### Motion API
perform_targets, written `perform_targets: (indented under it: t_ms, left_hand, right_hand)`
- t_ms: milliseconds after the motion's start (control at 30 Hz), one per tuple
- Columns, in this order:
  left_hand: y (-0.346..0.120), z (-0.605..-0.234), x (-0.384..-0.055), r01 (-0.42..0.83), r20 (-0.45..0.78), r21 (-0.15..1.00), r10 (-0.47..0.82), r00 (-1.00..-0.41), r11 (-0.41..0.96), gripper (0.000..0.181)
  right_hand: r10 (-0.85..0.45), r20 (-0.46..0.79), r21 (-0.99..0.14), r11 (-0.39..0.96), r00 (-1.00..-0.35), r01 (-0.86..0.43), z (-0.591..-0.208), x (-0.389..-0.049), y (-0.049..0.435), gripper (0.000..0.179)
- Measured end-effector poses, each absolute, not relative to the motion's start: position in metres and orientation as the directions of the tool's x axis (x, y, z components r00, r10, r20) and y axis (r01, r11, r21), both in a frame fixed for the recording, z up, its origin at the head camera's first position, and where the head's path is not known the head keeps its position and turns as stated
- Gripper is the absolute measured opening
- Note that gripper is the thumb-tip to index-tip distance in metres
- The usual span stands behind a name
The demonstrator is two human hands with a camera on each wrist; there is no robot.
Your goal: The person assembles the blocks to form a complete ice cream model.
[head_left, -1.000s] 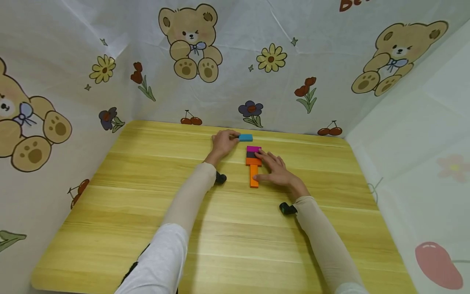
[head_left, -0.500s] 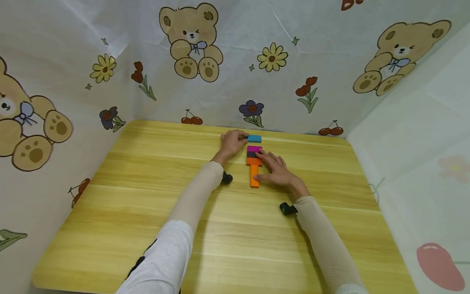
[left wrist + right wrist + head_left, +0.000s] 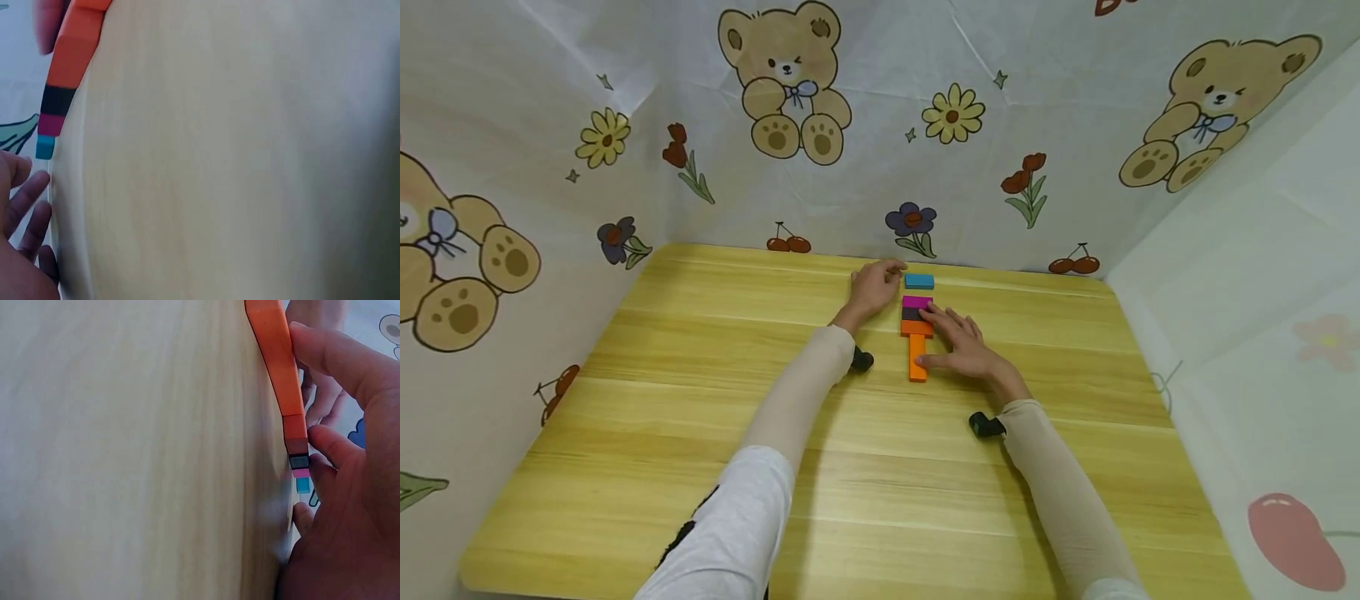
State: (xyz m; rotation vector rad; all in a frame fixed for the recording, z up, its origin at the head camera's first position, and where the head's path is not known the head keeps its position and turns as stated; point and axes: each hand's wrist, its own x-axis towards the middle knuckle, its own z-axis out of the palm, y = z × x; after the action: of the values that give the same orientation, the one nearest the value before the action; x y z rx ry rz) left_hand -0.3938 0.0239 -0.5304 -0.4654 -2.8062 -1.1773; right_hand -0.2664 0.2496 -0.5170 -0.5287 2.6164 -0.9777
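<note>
A blue block (image 3: 919, 282) lies flat near the table's far edge. Just left of it is my left hand (image 3: 874, 287), fingers loosely bent and apart from the block; the left wrist view shows the fingertips (image 3: 39, 181) spread beside it. Nearer to me, magenta (image 3: 917, 302), dark (image 3: 913, 314) and orange (image 3: 917, 328) blocks lie in a row, with a long orange block (image 3: 917, 358) below them like a handle. My right hand (image 3: 966, 346) spreads along their right side, its thumb at the long block and its index finger at the dark and magenta ones.
The wooden table (image 3: 880, 500) reaches back to a white cloth wall (image 3: 865, 192) printed with bears and flowers. Black camera mounts stick out beneath the left wrist (image 3: 862, 360) and right wrist (image 3: 985, 425). A narrow gap separates the blue block from the magenta one.
My left hand slid the blue block right until it lined up above the magenta one, then its fingers came off it. The right hand has stayed at the row.
</note>
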Motion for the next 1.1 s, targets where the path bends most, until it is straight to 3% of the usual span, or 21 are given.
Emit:
perform_targets:
  t_ms: [433,1100]
  left_hand:
    - [0.034,-0.524,-0.392,0.293,0.141,0.634,0.266,-0.954,0.716,0.029]
    - [0.027,-0.518,-0.381,0.277,0.077,0.672,0.307,-0.949,0.686,0.026]
  right_hand:
    - [-0.445,-0.149,-0.683,0.692,-0.883,-0.234,-0.516,-0.268,0.246,0.096]
    - [-0.441,-0.151,-0.685,0.692,-0.885,-0.228,-0.515,-0.267,0.246,0.096]
